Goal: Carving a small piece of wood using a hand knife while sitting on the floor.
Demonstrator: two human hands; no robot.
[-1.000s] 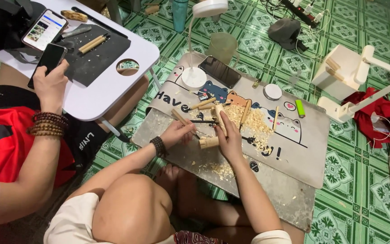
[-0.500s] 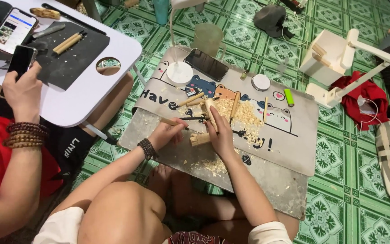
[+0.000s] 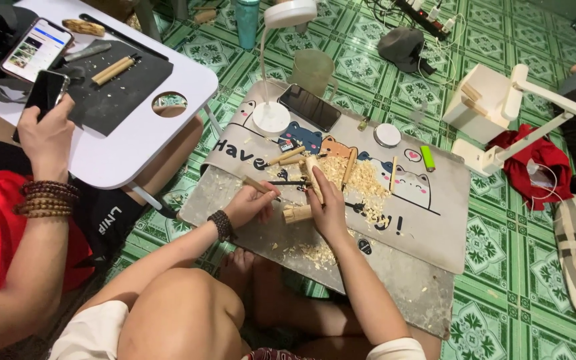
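Observation:
My left hand (image 3: pixel 251 203), with a dark bead bracelet at the wrist, grips a thin wooden-handled carving tool (image 3: pixel 259 185) whose dark blade points right. My right hand (image 3: pixel 328 208) is wrapped around a pale piece of wood (image 3: pixel 313 175) that stands up between thumb and fingers. A short wooden block (image 3: pixel 296 214) lies just under that hand. Both hands work over a low grey cartoon-print table (image 3: pixel 428 227) covered in a pile of wood shavings (image 3: pixel 361 180).
On the table are a black phone (image 3: pixel 309 107), a white lamp base (image 3: pixel 271 118), a round white lid (image 3: pixel 387 135), a green lighter (image 3: pixel 428 158) and wooden sticks (image 3: pixel 285 156). At left, a person in red holds a phone (image 3: pixel 47 93) by a white lap table (image 3: pixel 135 143).
The view has shifted a little between frames. My hands stay together on the tool and the wood, with only small movement. The neighbour's hand keeps hold of the phone.

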